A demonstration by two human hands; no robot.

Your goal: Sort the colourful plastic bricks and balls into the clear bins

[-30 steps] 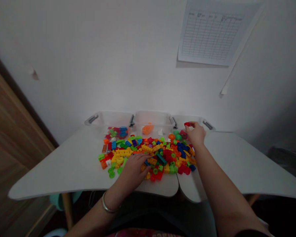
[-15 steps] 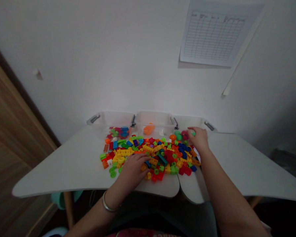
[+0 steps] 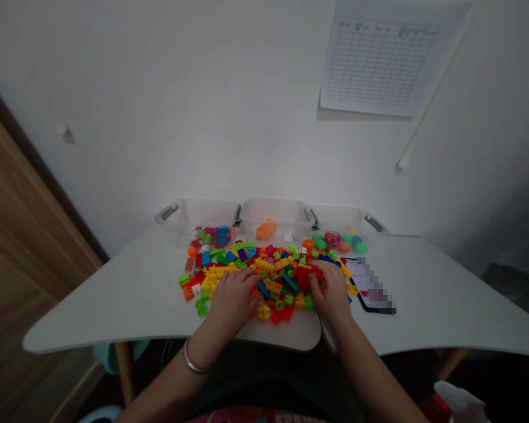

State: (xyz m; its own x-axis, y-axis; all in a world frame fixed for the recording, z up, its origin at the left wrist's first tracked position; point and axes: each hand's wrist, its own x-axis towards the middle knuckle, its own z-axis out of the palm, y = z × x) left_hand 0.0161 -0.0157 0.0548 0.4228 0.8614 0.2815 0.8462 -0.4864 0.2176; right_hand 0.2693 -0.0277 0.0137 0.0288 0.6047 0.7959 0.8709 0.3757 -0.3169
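A wide heap of colourful plastic toy bricks (image 3: pixel 274 286) covers the middle of the white table. My left hand (image 3: pixel 233 298), a silver bangle at its wrist, rests on the heap's near left part with its fingers spread and thumb apart. On the right side of the pile lies my right hand (image 3: pixel 334 294), thumb and fingers apart around red and orange pieces; its fingertips partly disappear among the bricks. I make out no piece lifted by either hand. A yellow round piece (image 3: pixel 263 311) is near the left thumb.
Three clear bins stand against the wall: the left bin (image 3: pixel 207 205) holds mixed pieces, the middle bin (image 3: pixel 275 207) orange ones, the right bin (image 3: pixel 339 214) balls and a pink piece. A phone (image 3: pixel 364 282) lies right of the heap. The table's front edge (image 3: pixel 286 346) is close by.
My right hand has come back from the right bin to the brick heap, uncovering the phone and the balls in that bin. My left hand has shifted only slightly.
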